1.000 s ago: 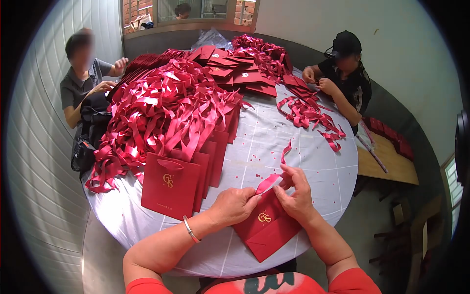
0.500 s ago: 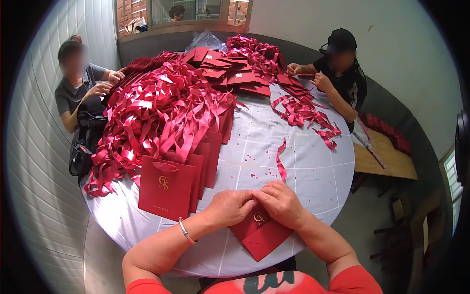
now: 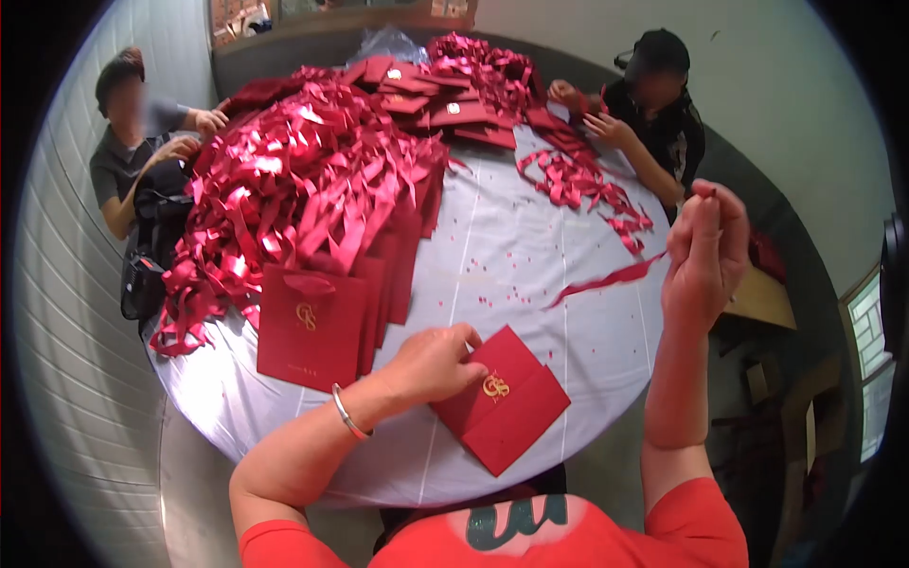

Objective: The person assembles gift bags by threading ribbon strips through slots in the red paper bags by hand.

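Observation:
A red paper gift bag (image 3: 519, 421) with gold lettering lies flat and slanted on the table near me, its lower part folded over. My left hand (image 3: 437, 365) grips its left edge, thumb on top, the other fingers partly hidden. Raised at the right is my right hand (image 3: 703, 248), its fingertips pinched on a red satin ribbon (image 3: 606, 280). The ribbon's loose tail stretches left and down over the tabletop. Left of my left hand, several finished-looking red bags (image 3: 311, 327) with ribbon handles stand in an overlapping row.
A large heap of ribboned bags (image 3: 303, 180) covers the left of the round table (image 3: 473, 275). Flat bags (image 3: 454, 114) are stacked at the back. Loose ribbons (image 3: 587, 189) and small red dots lie on the cloth. Two people sit across, at left and right, handling bags.
My right hand has lifted from the bag up and to the right, drawing the ribbon with it. My left hand stays at the bag's edge. The view has shifted slightly.

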Demonstrator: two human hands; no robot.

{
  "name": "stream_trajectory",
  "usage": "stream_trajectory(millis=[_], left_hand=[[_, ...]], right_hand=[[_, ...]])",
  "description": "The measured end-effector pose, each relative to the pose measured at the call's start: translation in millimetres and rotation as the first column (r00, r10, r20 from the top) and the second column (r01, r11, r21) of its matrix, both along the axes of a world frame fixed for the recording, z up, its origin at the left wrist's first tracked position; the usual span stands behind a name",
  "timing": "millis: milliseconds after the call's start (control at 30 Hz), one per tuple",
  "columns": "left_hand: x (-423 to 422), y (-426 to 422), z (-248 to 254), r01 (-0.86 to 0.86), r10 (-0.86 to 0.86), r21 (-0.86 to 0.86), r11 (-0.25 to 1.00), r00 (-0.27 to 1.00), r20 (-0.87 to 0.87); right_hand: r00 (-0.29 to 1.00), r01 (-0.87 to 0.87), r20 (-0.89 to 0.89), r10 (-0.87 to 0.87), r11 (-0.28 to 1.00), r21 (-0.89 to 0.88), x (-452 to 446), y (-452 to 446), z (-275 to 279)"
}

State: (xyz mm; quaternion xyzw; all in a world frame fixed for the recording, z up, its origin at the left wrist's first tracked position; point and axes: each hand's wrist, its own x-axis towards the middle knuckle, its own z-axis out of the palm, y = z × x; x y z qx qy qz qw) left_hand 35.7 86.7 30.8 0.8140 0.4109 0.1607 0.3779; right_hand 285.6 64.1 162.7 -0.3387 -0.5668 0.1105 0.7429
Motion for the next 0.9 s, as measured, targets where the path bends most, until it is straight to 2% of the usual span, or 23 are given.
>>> stream_trajectory(millis=[33, 67, 100, 133, 167, 233, 267, 300, 367, 433, 467, 533, 600, 667, 733, 767, 833, 900], left_hand=[[0, -1, 7, 0.005, -0.005, -0.034, 0.999, 1.0, 0.002], [0, -1, 10, 0.013, -0.013, -0.065, 0.998, 1.0, -0.003], [0, -1, 10, 0.019, -0.02, -0.087, 0.996, 1.0, -0.009], [-1, 1, 2, 0.038, -0.037, -0.02, 0.999, 0.999, 0.032], [-1, 1, 0, 0.044, -0.043, -0.029, 0.999, 0.999, 0.027], [-2, 3, 0, 0.052, -0.046, -0.087, 0.995, 0.997, 0.067], [-2, 3, -1, 0.052, -0.046, -0.094, 0.994, 0.997, 0.065], [-2, 4, -4, 0.05, -0.034, -0.149, 0.988, 0.994, 0.109], [-1, 5, -5, 0.053, -0.023, -0.208, 0.977, 0.989, 0.148], [-1, 6, -2, 0.081, 0.004, -0.361, 0.929, 0.973, 0.23], [-1, 7, -6, 0.078, 0.007, -0.365, 0.928, 0.974, 0.228], [0, 9, -16, 0.145, 0.085, -0.528, 0.837, 0.918, 0.386], [-1, 10, -17, 0.18, 0.109, -0.58, 0.795, 0.897, 0.429], [0, 10, -17, 0.222, 0.133, -0.627, 0.747, 0.874, 0.468], [0, 10, -16, 0.242, 0.172, -0.669, 0.702, 0.855, 0.489], [0, 9, -15, 0.238, 0.176, -0.675, 0.698, 0.857, 0.484], [2, 7, -13, 0.242, 0.187, -0.703, 0.668, 0.86, 0.474], [4, 5, -14, 0.243, 0.185, -0.686, 0.686, 0.854, 0.487]], right_hand=[[0.993, 0.084, 0.081, -0.088, 0.995, 0.048, -1, -2, -2], [0.938, 0.189, 0.293, -0.187, 0.982, 0.02, -9, -7, -7], [0.881, 0.125, 0.453, -0.135, 0.991, 0.052, -14, 0, -19], [0.783, 0.158, 0.617, -0.084, 0.985, -0.067, -20, -6, -27], [0.768, 0.086, 0.641, 0.016, 0.988, -0.128, -25, -3, -44], [0.796, -0.015, 0.563, 0.225, 0.936, -0.353, -28, 1, -75], [0.793, -0.04, 0.516, 0.325, 0.872, -0.488, -27, 1, -85], [0.831, -0.075, 0.382, 0.405, 0.761, -0.644, -26, 3, -93], [0.835, -0.116, 0.327, 0.442, 0.724, -0.68, -23, 10, -102], [0.835, -0.161, 0.274, 0.478, 0.687, -0.709, -19, 15, -110], [0.824, -0.229, 0.209, 0.526, 0.647, -0.727, -18, 18, -114], [0.806, -0.302, 0.137, 0.577, 0.598, -0.742, -16, 20, -123], [0.795, -0.424, -0.055, 0.604, 0.489, -0.763, -16, 16, -132], [0.795, -0.419, -0.056, 0.604, 0.48, -0.771, -16, 13, -134], [0.786, -0.343, 0.135, 0.603, 0.607, -0.716, -15, 12, -138], [0.786, -0.347, 0.128, 0.605, 0.602, -0.719, -16, 12, -139], [0.739, -0.339, 0.298, 0.604, 0.716, -0.61, -20, 11, -141], [0.753, -0.328, 0.311, 0.579, 0.741, -0.586, -24, 9, -143]])
